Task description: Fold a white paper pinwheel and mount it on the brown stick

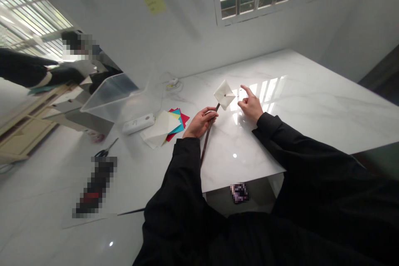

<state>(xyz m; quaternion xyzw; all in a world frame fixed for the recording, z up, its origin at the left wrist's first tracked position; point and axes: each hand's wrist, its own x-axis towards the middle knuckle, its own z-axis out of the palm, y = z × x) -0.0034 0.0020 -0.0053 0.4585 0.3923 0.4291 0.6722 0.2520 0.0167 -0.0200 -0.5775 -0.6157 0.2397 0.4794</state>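
A white paper pinwheel (223, 94) with a small dark pin at its centre sits at the top of a thin brown stick (205, 146). My left hand (199, 123) grips this stick just below the pinwheel, thumb and fingers closed round it. The stick slants down toward the table's front edge. To the right of the pinwheel, apart from it, is my right hand (251, 106). Its index finger points out while the other fingers curl, and nothing shows in it.
Coloured and white paper sheets (162, 128) lie left of my left hand, beside a white power strip (139, 124). Farther left are scissors (106, 149), a blurred dark object (95, 187) and a clear plastic bin (106, 99). Another person's sleeve (25, 68) shows at far left.
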